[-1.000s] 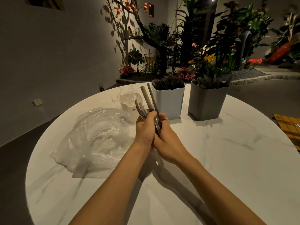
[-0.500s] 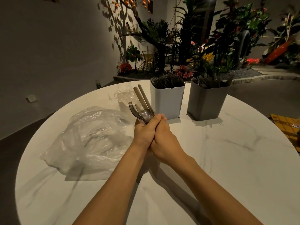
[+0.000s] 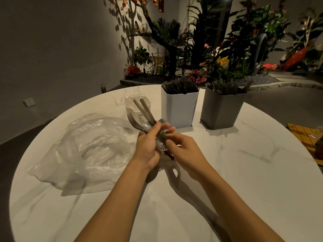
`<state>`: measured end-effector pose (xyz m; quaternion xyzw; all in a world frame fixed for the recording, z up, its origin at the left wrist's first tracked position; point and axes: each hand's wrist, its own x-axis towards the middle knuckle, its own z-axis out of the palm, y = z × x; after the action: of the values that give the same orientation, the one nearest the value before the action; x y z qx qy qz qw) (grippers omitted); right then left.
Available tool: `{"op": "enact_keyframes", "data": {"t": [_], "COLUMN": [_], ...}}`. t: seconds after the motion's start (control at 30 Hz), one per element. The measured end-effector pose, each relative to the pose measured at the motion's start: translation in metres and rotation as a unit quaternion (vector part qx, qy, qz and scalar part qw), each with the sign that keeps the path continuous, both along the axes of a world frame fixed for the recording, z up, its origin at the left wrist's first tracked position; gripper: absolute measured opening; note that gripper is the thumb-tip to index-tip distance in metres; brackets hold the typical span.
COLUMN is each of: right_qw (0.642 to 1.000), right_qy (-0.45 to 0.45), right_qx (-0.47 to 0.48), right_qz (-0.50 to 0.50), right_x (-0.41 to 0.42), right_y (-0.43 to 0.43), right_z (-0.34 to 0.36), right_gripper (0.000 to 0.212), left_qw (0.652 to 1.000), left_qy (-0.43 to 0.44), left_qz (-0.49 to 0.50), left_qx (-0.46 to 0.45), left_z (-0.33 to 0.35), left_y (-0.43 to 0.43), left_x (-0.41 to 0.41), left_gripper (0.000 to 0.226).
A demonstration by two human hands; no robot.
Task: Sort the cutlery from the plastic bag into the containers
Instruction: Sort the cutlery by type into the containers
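My left hand grips a bunch of cutlery above the middle of the table: a fork's tines and a spoon bowl stick out to the upper left, two pale handles point up and away. My right hand pinches the lower part of that bunch, where thin clear wrapping shows around it. A crumpled clear plastic bag lies on the table to the left. Behind my hands stand a white container full of dark cutlery and a grey container with several pieces in it.
A small clear plastic container stands behind the held cutlery, left of the white one. The round white marble table has a yellow-orange object beyond its right edge. Plants and flowers fill the background.
My hands were clasped tightly together around the cutlery; now my right hand has drawn slightly to the right and pinches the lower end. The bundle sits a little lower.
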<state>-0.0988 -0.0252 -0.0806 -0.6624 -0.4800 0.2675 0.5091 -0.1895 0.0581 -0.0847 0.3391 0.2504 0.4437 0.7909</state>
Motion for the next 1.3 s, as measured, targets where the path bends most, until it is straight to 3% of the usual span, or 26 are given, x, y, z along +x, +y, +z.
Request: {"op": "enact_keyframes", "data": {"t": [0.2,0.33,0.5,0.6,0.77,0.87,0.97,1.1,1.2,1.3], "right_qw": [0.995,0.987,0.996,0.996,0.986,0.982,0.988,0.988,0.964,0.946], "right_qy": [-0.034,-0.082,0.029,0.057,0.152,0.166,0.082,-0.026,-0.140,-0.195], "right_qx": [0.009,-0.006,0.025,0.031,-0.010,-0.024,-0.047,-0.127,-0.214,-0.244], "right_qz": [-0.090,-0.139,-0.081,-0.063,-0.062,-0.087,-0.124,-0.085,-0.068,-0.084], "right_x": [-0.001,0.001,0.004,0.006,0.013,0.016,0.016,0.022,0.035,0.046], "right_y": [-0.002,-0.003,-0.007,-0.008,-0.009,-0.008,-0.006,-0.009,-0.016,-0.024], "right_z": [-0.005,-0.007,-0.003,-0.001,-0.001,-0.001,-0.003,-0.003,0.000,0.008], "right_gripper": [0.020,0.018,0.008,0.020,0.023,0.024,0.025,0.026,0.028,0.031], "left_qw": [0.999,0.999,0.999,0.998,0.994,0.992,0.991,0.991,0.991,0.991], "left_qy": [-0.022,-0.017,0.005,0.002,-0.027,-0.042,-0.036,-0.015,-0.004,-0.002], "left_qz": [-0.046,-0.043,-0.048,-0.040,-0.042,-0.038,-0.028,-0.020,-0.010,-0.010], "left_qx": [-0.013,-0.019,-0.015,-0.043,-0.097,-0.111,-0.128,-0.130,-0.132,-0.136], "left_z": [-0.003,-0.007,-0.009,-0.013,-0.019,-0.013,-0.014,-0.017,-0.018,-0.019], "left_y": [-0.003,-0.002,0.001,0.005,0.007,0.004,0.005,0.007,0.010,0.011], "left_x": [0.000,-0.001,-0.004,-0.007,-0.006,-0.008,-0.010,-0.008,-0.006,-0.005], "left_gripper": [0.014,0.023,0.042,0.031,0.033,0.033,0.021,0.013,0.013,0.018]}}
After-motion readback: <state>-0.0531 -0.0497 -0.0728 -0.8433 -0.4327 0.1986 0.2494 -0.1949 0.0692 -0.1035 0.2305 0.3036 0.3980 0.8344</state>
